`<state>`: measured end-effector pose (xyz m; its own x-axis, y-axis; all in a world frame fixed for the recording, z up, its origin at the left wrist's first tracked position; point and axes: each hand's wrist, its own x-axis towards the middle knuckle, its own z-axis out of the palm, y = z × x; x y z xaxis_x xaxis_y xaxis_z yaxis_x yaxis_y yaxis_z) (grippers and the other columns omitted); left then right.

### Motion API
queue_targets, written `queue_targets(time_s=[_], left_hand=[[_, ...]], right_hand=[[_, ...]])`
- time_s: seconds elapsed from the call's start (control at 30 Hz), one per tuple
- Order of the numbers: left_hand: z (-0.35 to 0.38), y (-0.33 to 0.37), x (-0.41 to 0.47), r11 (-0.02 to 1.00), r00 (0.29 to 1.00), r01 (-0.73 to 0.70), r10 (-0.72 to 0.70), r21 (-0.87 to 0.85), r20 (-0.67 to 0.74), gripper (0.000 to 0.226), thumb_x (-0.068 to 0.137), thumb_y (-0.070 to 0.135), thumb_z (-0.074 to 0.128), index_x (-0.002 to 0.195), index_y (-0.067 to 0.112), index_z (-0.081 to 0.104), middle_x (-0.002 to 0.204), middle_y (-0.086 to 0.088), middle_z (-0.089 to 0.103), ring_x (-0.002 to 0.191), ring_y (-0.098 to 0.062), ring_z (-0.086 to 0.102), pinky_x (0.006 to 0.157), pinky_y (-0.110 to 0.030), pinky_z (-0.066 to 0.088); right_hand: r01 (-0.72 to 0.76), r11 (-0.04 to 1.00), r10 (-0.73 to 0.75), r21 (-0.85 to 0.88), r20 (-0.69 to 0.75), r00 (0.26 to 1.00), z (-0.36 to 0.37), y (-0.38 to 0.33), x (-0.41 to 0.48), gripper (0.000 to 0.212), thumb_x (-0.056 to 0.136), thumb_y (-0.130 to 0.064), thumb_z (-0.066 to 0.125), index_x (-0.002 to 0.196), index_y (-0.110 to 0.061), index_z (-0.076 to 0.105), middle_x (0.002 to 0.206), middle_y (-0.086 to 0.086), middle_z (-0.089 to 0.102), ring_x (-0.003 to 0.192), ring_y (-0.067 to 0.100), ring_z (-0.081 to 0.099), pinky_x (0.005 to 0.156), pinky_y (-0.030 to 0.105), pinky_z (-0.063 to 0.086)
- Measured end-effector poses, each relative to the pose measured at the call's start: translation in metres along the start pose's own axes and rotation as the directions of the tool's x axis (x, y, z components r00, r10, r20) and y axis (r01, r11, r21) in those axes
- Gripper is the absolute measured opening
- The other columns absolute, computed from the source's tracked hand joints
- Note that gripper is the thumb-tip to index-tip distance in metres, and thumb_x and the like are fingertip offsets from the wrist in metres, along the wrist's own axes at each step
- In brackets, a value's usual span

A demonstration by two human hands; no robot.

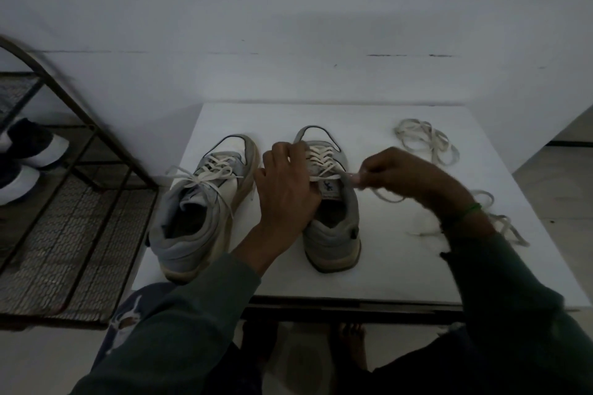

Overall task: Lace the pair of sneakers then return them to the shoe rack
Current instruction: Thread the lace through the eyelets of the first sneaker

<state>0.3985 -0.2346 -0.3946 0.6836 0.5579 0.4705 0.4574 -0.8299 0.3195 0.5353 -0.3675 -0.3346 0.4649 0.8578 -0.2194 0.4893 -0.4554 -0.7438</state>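
Two grey and white sneakers stand side by side on the white square tabletop (401, 269), with toes pointing away from the person. The left sneaker (199, 202) is laced with a cream flat lace, and its loose ends spread over the tongue and down the side. The right sneaker (330, 208) has its cream lace (321, 159) crossed through the lower eyelets.

The left hand (285, 189) lies over the inner side of the right sneaker, at the height of the tongue. Its fingers are curled down on the upper, but I cannot tell if they pinch the lace or only press the shoe. The right hand (407, 176) is just beside the outer side of the same sneaker; its fingers are closed on one end of the cream lace, which runs tight from the top eyelet to the fingertips. This hand is a little blurred. A thin green band (467, 213) is around the right wrist, and both arms wear dark green sleeves.

More cream lace lies loose on the tabletop: one bundle (426, 141) near the far right corner, another part (507, 228) behind the right forearm.

On the left of the tabletop stands a dark metal shoe rack with mesh shelves (73, 228). A pair of dark shoes with white soles (29, 157) sits on it at the left edge of the view.
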Motion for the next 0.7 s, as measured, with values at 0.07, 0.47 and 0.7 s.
queue_targets(time_s=[0.07, 0.47, 0.7], left_hand=[[0.001, -0.001, 0.0, 1.0, 1.0, 0.008, -0.008, -0.013, -0.001, 0.052, 0.07, 0.025, 0.065, 0.115, 0.015, 0.042, 0.106, -0.014, 0.053, 0.096, -0.036, 0.053, 0.072, -0.045, 0.046], [-0.018, -0.005, -0.002, 0.973, 0.985, 0.173, -0.17, -0.153, 0.032, 0.036, 0.085, 0.053, 0.057, 0.078, 0.018, 0.056, 0.072, -0.001, 0.055, 0.072, -0.024, 0.056, 0.058, -0.029, 0.035], [-0.009, -0.016, 0.008, 0.916, 0.893, 0.377, -0.319, -0.14, 0.317, 0.072, 0.089, 0.066, 0.038, 0.042, 0.011, 0.041, 0.048, -0.004, 0.046, 0.058, -0.029, 0.055, 0.055, -0.03, 0.036]], right_hand=[[0.097, 0.872, 0.075, 0.479, -0.327, 0.942, -0.02, 0.007, -0.008, 0.032, 0.087, -0.007, 0.056, 0.058, -0.018, 0.065, 0.041, -0.008, 0.048, 0.041, 0.009, 0.037, 0.045, 0.021, 0.028], [-0.386, 0.903, 0.203, -0.189, -0.605, 0.77, 0.013, 0.016, 0.006, 0.059, 0.092, -0.057, 0.04, 0.088, -0.006, 0.069, 0.095, 0.015, 0.068, 0.094, 0.032, 0.063, 0.083, 0.037, 0.047], [-0.281, 0.932, 0.349, 0.229, -0.359, 0.866, 0.044, -0.005, 0.014, 0.056, 0.088, -0.05, 0.056, 0.07, 0.002, 0.066, 0.067, 0.015, 0.067, 0.056, 0.022, 0.06, 0.048, 0.022, 0.038]])
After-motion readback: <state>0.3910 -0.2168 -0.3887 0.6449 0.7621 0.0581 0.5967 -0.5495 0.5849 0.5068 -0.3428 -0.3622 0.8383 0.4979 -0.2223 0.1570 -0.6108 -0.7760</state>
